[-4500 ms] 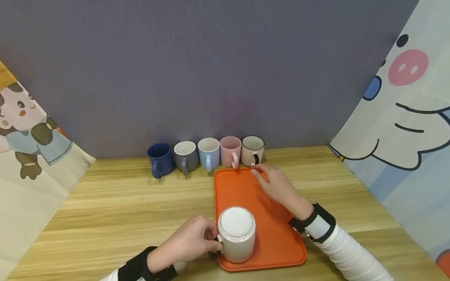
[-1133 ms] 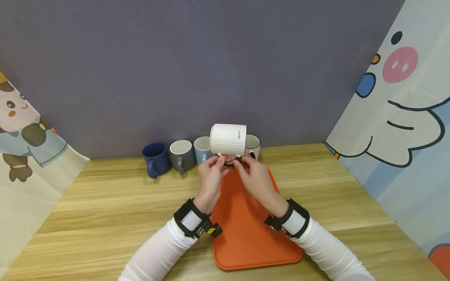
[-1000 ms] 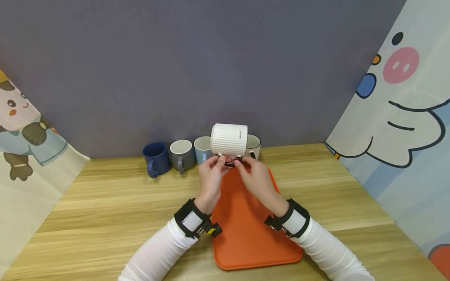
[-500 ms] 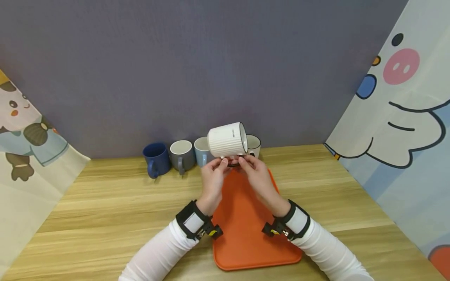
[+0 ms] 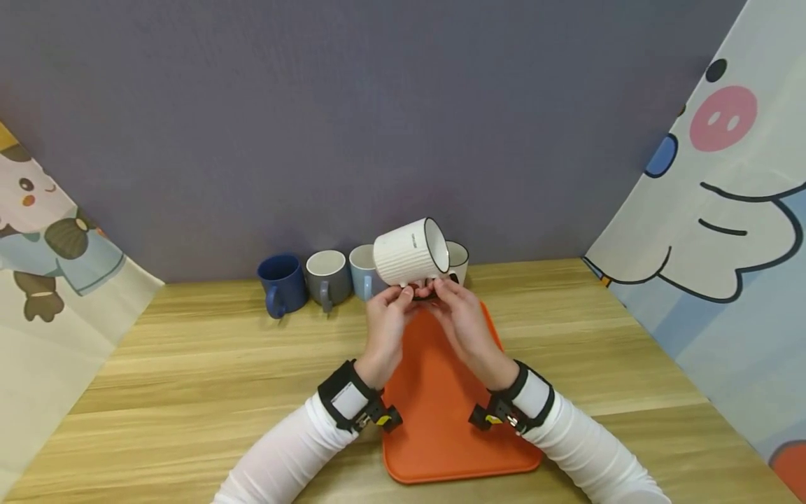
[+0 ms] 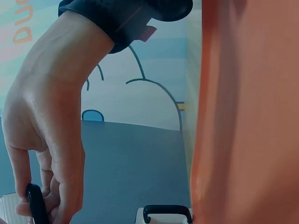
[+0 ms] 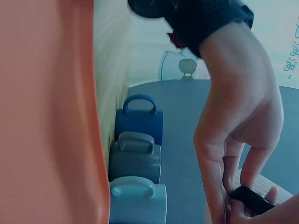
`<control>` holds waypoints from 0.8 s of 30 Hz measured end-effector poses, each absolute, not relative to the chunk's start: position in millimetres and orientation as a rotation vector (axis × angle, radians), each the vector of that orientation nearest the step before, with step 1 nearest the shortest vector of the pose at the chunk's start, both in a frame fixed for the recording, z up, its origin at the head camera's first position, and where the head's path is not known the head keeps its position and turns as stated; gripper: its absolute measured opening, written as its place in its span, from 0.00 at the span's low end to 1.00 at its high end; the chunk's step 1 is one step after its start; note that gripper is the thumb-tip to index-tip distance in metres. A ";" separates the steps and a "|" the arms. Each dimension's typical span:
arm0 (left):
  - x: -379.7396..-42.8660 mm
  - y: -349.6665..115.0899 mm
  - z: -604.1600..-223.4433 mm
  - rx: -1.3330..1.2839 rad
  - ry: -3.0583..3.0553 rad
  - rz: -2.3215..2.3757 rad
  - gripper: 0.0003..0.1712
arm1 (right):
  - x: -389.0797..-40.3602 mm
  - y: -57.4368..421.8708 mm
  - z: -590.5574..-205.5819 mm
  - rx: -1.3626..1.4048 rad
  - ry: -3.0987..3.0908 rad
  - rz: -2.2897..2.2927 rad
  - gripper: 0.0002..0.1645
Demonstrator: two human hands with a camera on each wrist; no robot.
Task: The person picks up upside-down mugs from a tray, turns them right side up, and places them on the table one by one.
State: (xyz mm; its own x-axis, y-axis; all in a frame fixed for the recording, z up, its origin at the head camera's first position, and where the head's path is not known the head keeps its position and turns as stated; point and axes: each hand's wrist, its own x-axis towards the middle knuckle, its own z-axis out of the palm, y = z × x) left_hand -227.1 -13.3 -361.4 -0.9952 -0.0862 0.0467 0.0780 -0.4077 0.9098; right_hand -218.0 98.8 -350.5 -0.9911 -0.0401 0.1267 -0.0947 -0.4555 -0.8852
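Note:
A white ribbed mug [image 5: 403, 253] with a black rim hangs on its side in the air beyond the far end of an orange tray [image 5: 462, 434]. Its mouth faces right and partly toward the head camera, and its handle points down. My left hand [image 5: 384, 329] pinches the black handle [image 6: 37, 205] from the left, thumb on top. From the other side my right hand [image 5: 467, 329] pinches the same handle, plain in the right wrist view as a black handle [image 7: 250, 199]. Fingers of both hands meet there and cover part of it.
Along the back wall stand a navy mug [image 5: 281, 283], a grey mug [image 5: 330, 280], a light blue mug [image 5: 363, 266] and a black-rimmed white mug [image 5: 461, 259]. The held mug overlaps the last two. Printed cloth panels [image 5: 705, 231] flank the wooden table [image 5: 252, 392].
Earlier the left hand held the mug upside down over the tray's near end. It has risen toward the back, the right hand has joined, and its mouth has lately turned toward the head camera.

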 end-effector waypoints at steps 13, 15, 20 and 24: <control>-224.7 -16.4 -363.2 -0.134 -1.886 -2.385 0.16 | -216.3 104.3 -343.8 0.182 -1.562 2.640 0.13; -225.0 -19.3 -366.2 -0.202 -2.026 -2.223 0.15 | -218.5 108.0 -343.3 0.179 -1.549 2.622 0.13; -223.0 -27.7 -374.6 -0.403 -2.263 -1.648 0.12 | -227.5 119.6 -341.9 0.164 -1.491 2.555 0.13; -222.2 -34.3 -383.4 -0.511 -2.321 -1.281 0.14 | -236.2 128.6 -342.0 0.150 -1.463 2.457 0.13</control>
State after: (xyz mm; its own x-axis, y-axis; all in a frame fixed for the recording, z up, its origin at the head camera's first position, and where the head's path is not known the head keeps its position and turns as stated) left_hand -222.2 -34.3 -383.4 -0.8357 0.1071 0.5387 0.5128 0.5034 0.6955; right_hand -236.2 128.6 -342.0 -0.9561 0.1835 0.2286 -0.2884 -0.4494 -0.8455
